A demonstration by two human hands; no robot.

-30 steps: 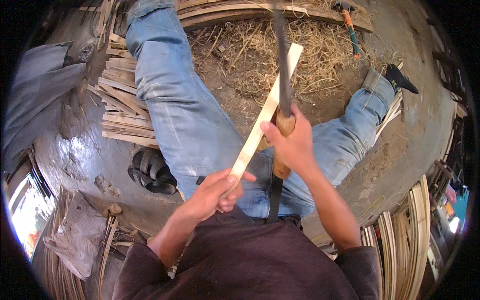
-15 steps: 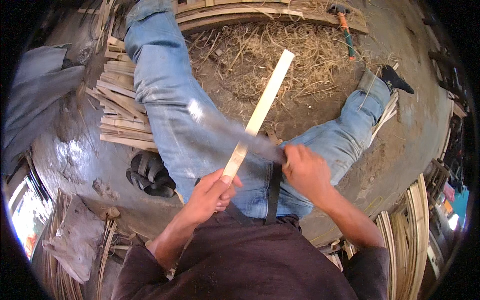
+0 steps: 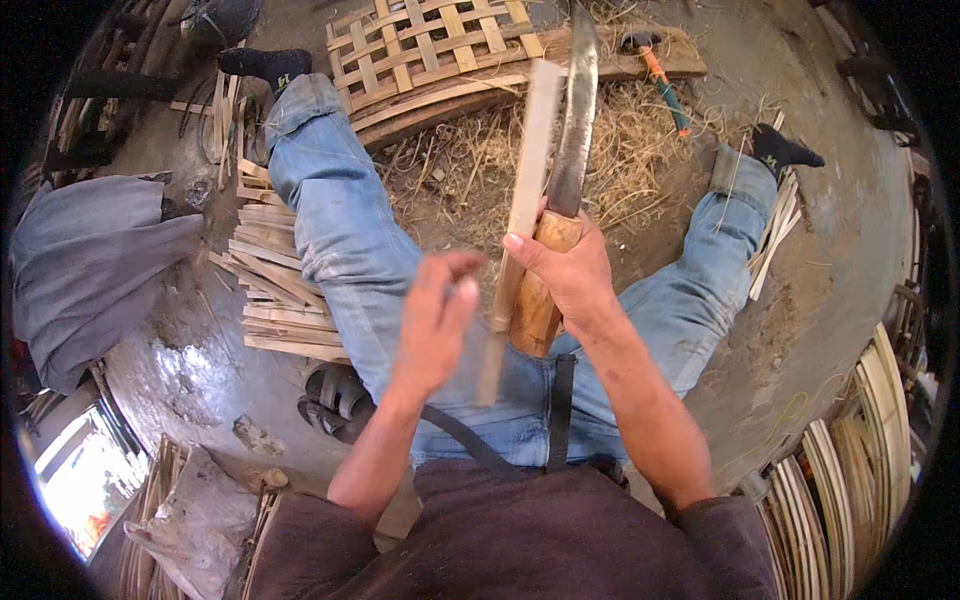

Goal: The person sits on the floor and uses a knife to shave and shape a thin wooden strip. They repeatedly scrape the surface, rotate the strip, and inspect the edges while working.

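Note:
My right hand (image 3: 575,262) is closed around the wooden handle (image 3: 536,318) of a large knife, its long steel blade (image 3: 575,120) pointing up and away from me. Under the thumb of that same hand, a flat pale bamboo strip (image 3: 532,150) lies alongside the knife. The strip's lower end is blurred over my lap. Left of the strip and apart from it, my left hand (image 3: 432,325) is raised, somewhat smeared by motion, with nothing seen in it and its fingers partly spread.
Between my outstretched legs lies a heap of shavings (image 3: 620,150). Beyond it are a woven bamboo panel (image 3: 430,45) and a wooden plank (image 3: 660,62) with a hammer (image 3: 655,75). Cut strips (image 3: 285,270) are stacked by my left leg, sandals (image 3: 335,400) nearby. Long strips (image 3: 835,480) stand lower right.
The knife has swung from lying across the strip to pointing away beside it. My left hand has let go of the strip, which my right hand now holds along with the knife.

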